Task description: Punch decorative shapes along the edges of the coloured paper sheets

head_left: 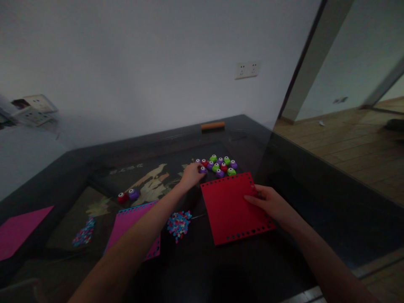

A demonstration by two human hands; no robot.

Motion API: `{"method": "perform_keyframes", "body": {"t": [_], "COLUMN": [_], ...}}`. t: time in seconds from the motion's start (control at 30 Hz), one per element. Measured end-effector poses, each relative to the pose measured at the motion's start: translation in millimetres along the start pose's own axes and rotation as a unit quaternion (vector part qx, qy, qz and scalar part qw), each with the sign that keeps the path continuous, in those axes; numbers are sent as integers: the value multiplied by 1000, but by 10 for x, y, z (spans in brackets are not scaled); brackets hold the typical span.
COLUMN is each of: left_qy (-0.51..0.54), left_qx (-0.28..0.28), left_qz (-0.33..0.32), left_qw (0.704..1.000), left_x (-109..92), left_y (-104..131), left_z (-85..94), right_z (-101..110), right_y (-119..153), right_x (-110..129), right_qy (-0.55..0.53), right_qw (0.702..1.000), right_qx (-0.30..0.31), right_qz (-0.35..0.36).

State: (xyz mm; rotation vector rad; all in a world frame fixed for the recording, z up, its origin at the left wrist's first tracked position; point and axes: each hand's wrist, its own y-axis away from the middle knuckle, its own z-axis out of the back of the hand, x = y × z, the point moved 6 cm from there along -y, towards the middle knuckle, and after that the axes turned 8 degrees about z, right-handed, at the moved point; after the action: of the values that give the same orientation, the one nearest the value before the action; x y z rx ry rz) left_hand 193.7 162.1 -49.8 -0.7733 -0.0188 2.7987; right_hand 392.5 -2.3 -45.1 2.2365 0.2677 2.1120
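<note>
My left hand (191,174) reaches to the near left side of a cluster of small one-eyed craft punches, with its fingers closed around a purple punch (202,170). Beside it are several more in red, green and purple, such as a green punch (231,171) and a red punch (224,167). With my right hand (268,202) I grip the right edge of a red paper sheet (225,208), thumb on top and fingers underneath. Rows of holes run along the sheet's far and near edges.
Pink and blue punched paper (129,221) lies partly behind my left forearm. A confetti pile (179,224), another confetti pile (84,232), a red punch (123,197), a purple punch (134,193) and a pink sheet (22,231) rest on the dark table (252,139). An orange-brown cylinder (212,126) lies near the wall.
</note>
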Motion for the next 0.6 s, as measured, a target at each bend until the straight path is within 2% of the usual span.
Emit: {"method": "perform_keyframes", "body": {"t": [0.33, 0.6], "left_qy": [6, 13], "left_qx": [-12, -7], "left_qz": [-6, -25], "left_qw": [1000, 1000], "left_x": [59, 51], "left_y": [-88, -113], "left_z": [-67, -107], "right_z": [14, 21], "right_y": [-18, -7], "right_x": [0, 41], "right_qy": [-34, -17], "right_qw": [999, 1000], "right_qx": [-8, -19], "right_qz": [13, 10]}}
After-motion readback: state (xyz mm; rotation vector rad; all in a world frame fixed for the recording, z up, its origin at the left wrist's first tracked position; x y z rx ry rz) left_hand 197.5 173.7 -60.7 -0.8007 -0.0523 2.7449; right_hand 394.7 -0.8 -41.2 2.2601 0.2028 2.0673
